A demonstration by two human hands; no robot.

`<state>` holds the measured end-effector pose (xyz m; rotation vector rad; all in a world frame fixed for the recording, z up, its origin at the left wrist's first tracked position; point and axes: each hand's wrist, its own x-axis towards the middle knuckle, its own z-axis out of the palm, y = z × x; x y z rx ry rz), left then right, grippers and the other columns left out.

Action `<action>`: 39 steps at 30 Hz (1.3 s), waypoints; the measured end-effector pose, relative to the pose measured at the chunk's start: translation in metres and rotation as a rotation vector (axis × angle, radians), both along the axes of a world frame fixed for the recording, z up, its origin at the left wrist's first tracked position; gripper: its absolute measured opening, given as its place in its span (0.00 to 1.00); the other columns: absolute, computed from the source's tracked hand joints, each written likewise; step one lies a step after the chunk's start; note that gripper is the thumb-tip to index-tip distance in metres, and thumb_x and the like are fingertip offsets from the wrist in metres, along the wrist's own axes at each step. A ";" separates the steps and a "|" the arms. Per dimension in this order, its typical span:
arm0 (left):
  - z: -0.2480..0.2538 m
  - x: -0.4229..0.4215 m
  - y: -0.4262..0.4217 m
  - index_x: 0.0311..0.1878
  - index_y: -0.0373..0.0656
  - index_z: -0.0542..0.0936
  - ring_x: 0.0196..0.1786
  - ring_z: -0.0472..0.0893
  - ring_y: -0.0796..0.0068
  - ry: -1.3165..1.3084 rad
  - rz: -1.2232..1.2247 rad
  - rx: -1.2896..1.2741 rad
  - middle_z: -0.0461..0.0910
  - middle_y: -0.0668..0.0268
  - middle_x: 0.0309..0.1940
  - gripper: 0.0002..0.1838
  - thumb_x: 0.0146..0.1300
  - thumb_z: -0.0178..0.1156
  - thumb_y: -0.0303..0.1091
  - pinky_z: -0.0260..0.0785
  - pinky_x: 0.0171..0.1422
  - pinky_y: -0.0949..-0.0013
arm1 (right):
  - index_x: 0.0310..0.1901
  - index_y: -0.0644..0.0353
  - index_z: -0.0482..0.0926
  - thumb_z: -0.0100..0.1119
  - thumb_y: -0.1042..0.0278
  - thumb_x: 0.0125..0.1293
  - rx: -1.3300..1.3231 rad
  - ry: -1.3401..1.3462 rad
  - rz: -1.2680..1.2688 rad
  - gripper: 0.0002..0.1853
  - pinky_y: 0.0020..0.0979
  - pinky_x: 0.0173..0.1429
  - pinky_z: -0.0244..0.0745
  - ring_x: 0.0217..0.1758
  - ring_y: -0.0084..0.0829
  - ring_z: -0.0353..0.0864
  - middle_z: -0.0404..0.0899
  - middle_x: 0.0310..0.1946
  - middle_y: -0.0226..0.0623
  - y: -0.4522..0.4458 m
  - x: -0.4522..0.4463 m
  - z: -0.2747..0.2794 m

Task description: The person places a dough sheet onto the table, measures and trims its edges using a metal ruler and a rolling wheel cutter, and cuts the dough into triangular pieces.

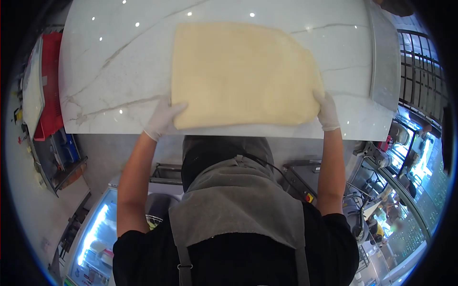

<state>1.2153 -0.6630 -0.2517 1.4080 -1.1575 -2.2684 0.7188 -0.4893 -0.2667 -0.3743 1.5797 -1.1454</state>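
A large, thick sheet of pale yellow dough lies on the white marbled worktop, close to its near edge. Its left side is straight, while the far right corner slants off. My left hand, in a whitish glove, grips the near left corner, thumb on top and fingers hidden beneath or behind the edge. At the right edge, my gloved right hand holds the dough in the same way, its thumb over the top. Whether the dough's near side is raised off the worktop, I cannot tell.
A metal strip runs along the worktop's right end. Red crates stand beyond the left end. Behind me are a lit glass display fridge and a dark machine with a red and yellow switch.
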 end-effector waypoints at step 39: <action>-0.045 -0.099 -0.084 0.82 0.51 0.57 0.84 0.45 0.45 -0.980 -0.485 -1.505 0.48 0.53 0.83 0.44 0.68 0.56 0.59 0.38 0.82 0.33 | 0.80 0.65 0.50 0.57 0.40 0.68 -0.043 1.563 0.683 0.49 0.55 0.85 0.38 0.84 0.59 0.44 0.50 0.81 0.55 -0.087 0.064 -0.018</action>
